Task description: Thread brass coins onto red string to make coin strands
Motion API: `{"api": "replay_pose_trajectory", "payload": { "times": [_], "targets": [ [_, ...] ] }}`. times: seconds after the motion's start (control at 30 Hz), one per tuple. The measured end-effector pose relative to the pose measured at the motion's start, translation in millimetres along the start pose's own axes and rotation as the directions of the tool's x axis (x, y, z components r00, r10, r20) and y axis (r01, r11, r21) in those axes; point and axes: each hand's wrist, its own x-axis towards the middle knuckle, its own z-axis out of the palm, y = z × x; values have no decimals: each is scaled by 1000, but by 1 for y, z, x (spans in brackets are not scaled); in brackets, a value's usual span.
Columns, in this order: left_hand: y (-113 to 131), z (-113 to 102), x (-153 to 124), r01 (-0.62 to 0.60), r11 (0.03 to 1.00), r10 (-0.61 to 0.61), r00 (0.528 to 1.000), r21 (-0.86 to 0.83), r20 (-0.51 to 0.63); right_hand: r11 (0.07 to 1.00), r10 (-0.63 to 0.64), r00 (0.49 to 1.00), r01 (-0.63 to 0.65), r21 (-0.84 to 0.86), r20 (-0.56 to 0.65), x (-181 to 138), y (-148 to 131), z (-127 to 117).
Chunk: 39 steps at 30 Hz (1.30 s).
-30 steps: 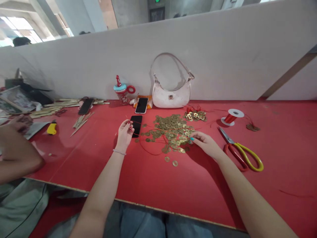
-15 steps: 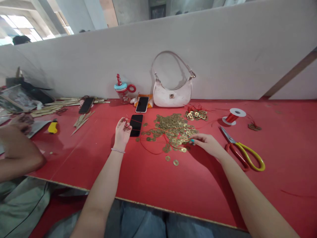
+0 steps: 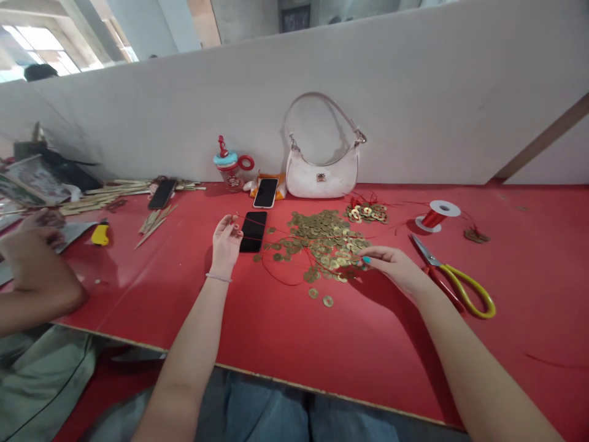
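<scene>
The red table (image 3: 285, 331), backed by a pale partition (image 3: 427, 98), bears scattered coins (image 3: 322, 227).

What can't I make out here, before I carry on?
- Number of coins: head view, overlapping ones hide others.
- Whether the right hand grips a coin: head view, too small against the heap.
- How the left hand pinches the thread: head view, its own fingers cover it.
- Rest of the co-worker's arm: head view, cut off by the left edge.
</scene>
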Motion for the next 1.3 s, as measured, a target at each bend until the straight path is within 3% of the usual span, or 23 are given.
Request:
{"api": "replay_pose_trajectory", "payload": {
  "times": [0.47,0.83,1.17,1.23,1.3],
  "targets": [
    [0,-4,3,10,1000,-11,1000,-21,-11,996,90,994,-91,14,65,-4,-4,1],
    [2,-2,-1,43,999,-43,997,5,-62,1000,-2,999,1,32,51,1,5,-3],
    [4,-3,-2,-25,1000,25,999,-18,-26,994,-53,983,35,-102,-176,7,6,-5],
    [2,-3,-2,-51,998,52,997,25,-50,991,-74,976,48,-128,-207,9,9,-6],
    [0,-4,-1,-90,981,107,989,171,-97,981,-104,969,63,-184,-222,11,13,-7]
  ]
}}
